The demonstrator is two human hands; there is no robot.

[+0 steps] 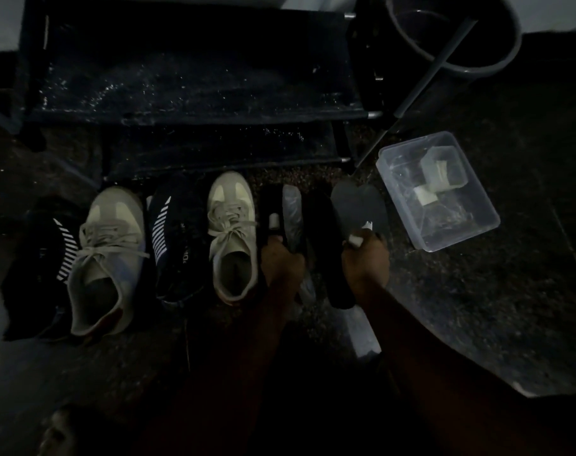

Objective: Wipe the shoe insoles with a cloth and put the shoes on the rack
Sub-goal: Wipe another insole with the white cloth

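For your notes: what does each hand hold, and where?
Left hand grips the grey insole, apparently mid-length; right hand pinches the dark insole by its near end.

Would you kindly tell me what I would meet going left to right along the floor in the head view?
Black striped shoe, beige sneaker, second striped shoe, second beige sneaker, left hand gripping grey insole, right hand holding dark insole, clear plastic box.
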